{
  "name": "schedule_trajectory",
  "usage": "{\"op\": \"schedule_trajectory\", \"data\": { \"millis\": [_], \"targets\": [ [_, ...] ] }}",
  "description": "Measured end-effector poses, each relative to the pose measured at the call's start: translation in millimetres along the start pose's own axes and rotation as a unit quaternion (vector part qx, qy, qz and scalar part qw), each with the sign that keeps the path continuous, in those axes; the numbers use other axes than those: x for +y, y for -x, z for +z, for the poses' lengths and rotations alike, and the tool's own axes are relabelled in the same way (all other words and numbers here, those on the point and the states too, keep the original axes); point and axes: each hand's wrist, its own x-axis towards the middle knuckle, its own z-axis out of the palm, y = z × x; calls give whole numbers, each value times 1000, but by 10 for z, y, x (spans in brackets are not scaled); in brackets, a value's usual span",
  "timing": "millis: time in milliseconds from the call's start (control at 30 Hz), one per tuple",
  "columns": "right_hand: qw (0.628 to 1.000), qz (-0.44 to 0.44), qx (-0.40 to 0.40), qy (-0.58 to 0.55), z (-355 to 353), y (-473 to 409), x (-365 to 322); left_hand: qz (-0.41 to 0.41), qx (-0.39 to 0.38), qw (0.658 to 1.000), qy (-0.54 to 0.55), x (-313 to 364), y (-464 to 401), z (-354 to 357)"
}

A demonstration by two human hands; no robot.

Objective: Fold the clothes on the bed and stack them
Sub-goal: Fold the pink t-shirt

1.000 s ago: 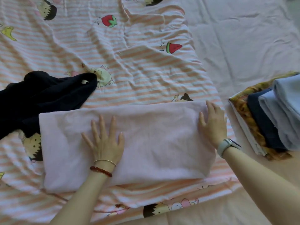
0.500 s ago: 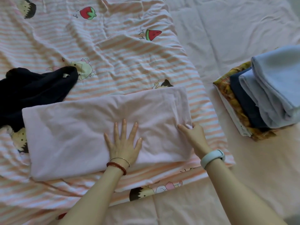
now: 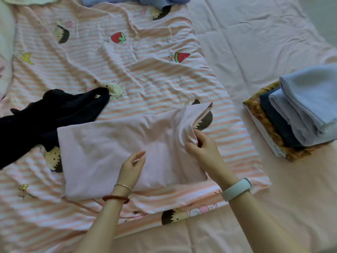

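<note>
The right hand [image 3: 204,152], which half a second ago only touched the right end of the pale pink garment [image 3: 113,152], now pinches that end between thumb and curled fingers and has lifted it, so the cloth rises in a ridge and its far right corner stands up off the striped cartoon sheet [image 3: 164,79]. The left hand [image 3: 132,166], flat and spread on the cloth before, has come up off the surface near the garment's middle; its fingers are loosely bent and hold nothing, though whether the heel of the hand rests on the cloth I cannot tell. The garment lies as a long folded band across the near middle of the bed, its left end touching the unfolded dark navy garment [image 3: 45,115]. This reads as the start of the next fold, the right end about to be carried leftward over the middle. The stack of folded clothes [image 3: 300,114] waits well apart on the right, so stacking this piece is not yet done, and the navy one remains untouched.
</note>
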Motion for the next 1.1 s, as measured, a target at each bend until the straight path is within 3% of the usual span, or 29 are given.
{"op": "schedule_trajectory", "data": {
  "millis": [67,167,300,333,400,433,467,533,600,667,767,833,967,1100],
  "targets": [
    [998,-38,-12,42,402,7,-161,-58,14,987,150,-19,117,-326],
    [992,-74,-39,96,1122,18,-286,-122,37,936,327,-89,261,-881],
    [981,-43,-169,87,2037,122,-334,-213,67,865,450,-290,279,-1442],
    [974,-25,-203,97,2195,150,-298,-236,114,843,469,-290,281,-1558],
    [966,-1,-227,125,2378,225,-171,-210,89,867,443,-424,232,-1671],
    [968,6,-213,131,2396,274,-102,-174,56,895,407,-506,205,-1701],
    [973,8,-185,135,2380,325,-29,-166,41,901,399,-551,197,-1715],
    [978,6,-110,176,2273,416,137,-133,13,956,261,-586,132,-1659],
    [958,-13,-58,281,2155,488,279,-66,60,993,83,-624,70,-1500],
    [925,-54,-19,376,2071,546,366,-32,134,990,16,-619,42,-1386],
    [887,-113,33,446,1972,589,453,40,197,978,60,-664,79,-1421],
    [877,-88,6,473,1935,565,477,66,208,972,92,-756,132,-1502],
    [837,-37,-89,538,1948,483,578,21,218,971,97,-914,108,-1642],
    [846,-49,-39,529,1999,376,584,-53,181,971,148,-822,-130,-1726]
  ]
}}
